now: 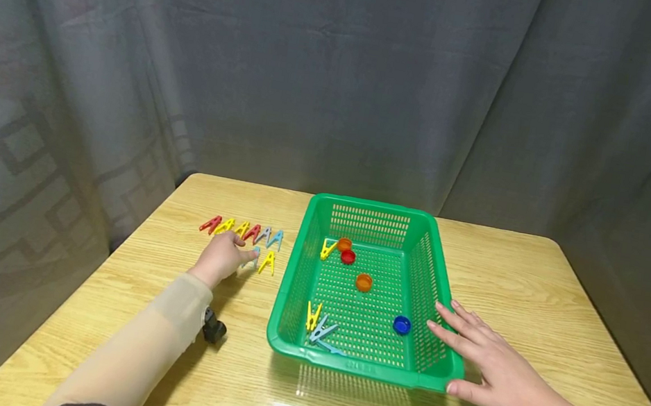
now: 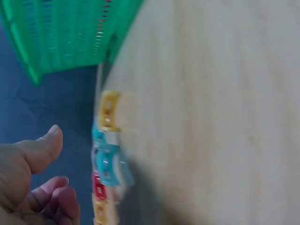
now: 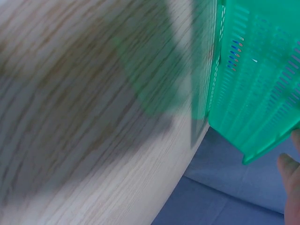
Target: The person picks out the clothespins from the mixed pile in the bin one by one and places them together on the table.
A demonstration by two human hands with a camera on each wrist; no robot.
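Observation:
On the left of the table, my left hand (image 1: 223,256) reaches over a light blue clothespin (image 1: 256,261), its thumb overlapping it in the head view. The left wrist view shows the thumb and fingers apart, with nothing between them. Beside that clothespin lies a yellow clothespin (image 1: 268,263). Behind them runs a row of red, yellow, grey and blue clothespins, including a red clothespin (image 1: 211,224) and another blue clothespin (image 1: 275,239). My right hand (image 1: 487,364) rests with extended fingers along the right rim of a green basket (image 1: 363,370).
Inside the basket are two orange caps (image 1: 363,282), a red cap (image 1: 347,257) and a blue cap (image 1: 402,325). Yellow clothespins (image 1: 313,316) and blue clothespins (image 1: 322,331) lie along its left side. A grey curtain (image 1: 344,79) hangs behind the wooden table (image 1: 505,265).

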